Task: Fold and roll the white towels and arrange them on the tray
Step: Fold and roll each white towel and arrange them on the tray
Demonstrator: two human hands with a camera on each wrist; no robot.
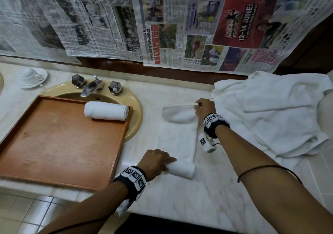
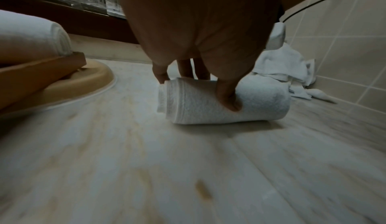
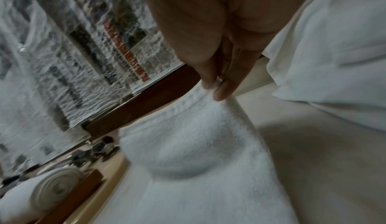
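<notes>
A folded white towel (image 1: 177,140) lies lengthwise on the marble counter, its near end rolled up into a roll (image 1: 182,168) (image 2: 225,102). My left hand (image 1: 156,161) (image 2: 200,82) grips that roll, fingers behind it and thumb over the front. My right hand (image 1: 203,107) (image 3: 215,85) pinches the far right corner of the same towel (image 3: 188,145) and lifts that end off the counter. One finished rolled towel (image 1: 106,111) (image 3: 41,189) lies at the far right corner of the wooden tray (image 1: 54,143).
The tray rests over a beige sink (image 1: 135,107) with a chrome tap (image 1: 91,87). A heap of white towels (image 1: 273,111) fills the counter's right side. A cup and saucer (image 1: 33,77) stand far left. Newspaper (image 1: 162,21) covers the wall.
</notes>
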